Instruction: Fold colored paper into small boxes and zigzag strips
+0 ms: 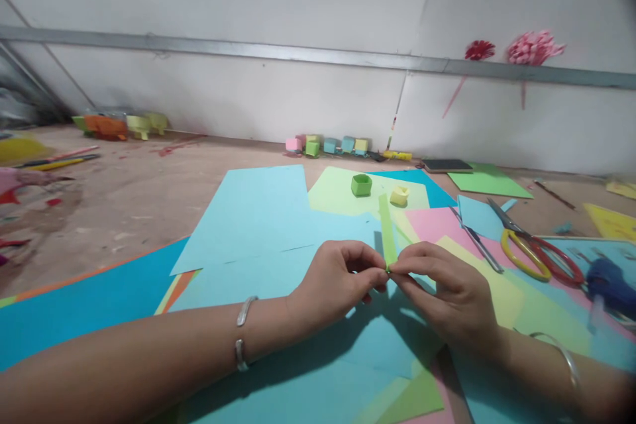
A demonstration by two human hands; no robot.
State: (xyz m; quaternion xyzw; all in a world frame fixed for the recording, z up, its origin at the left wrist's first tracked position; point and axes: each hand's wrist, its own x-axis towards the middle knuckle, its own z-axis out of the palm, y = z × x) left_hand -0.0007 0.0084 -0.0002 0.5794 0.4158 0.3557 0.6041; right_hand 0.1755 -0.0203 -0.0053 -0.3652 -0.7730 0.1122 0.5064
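Observation:
A light green paper strip (386, 228) stands up from between my two hands, its lower end pinched at the fingertips. My left hand (342, 275) holds that end between thumb and index finger. My right hand (447, 285) pinches the same end from the other side, its fingertips meeting those of the left. The small folded bit at the fingertips is mostly hidden. Beneath both hands lie light blue paper sheets (248, 212). Just beyond the strip, a green folded paper ring (361, 185) and a small pale yellow paper piece (399, 196) rest on a pale green sheet (330, 189).
To the right lie scissors (527, 255) with yellow and red handles, a grey pen-like cutter (481, 248) and a blue glue gun (611, 285). Several small paper cubes (330, 145) line the wall. Orange paper pieces (105, 127) sit at the far left. Paper flowers (534, 50) hang on the rail.

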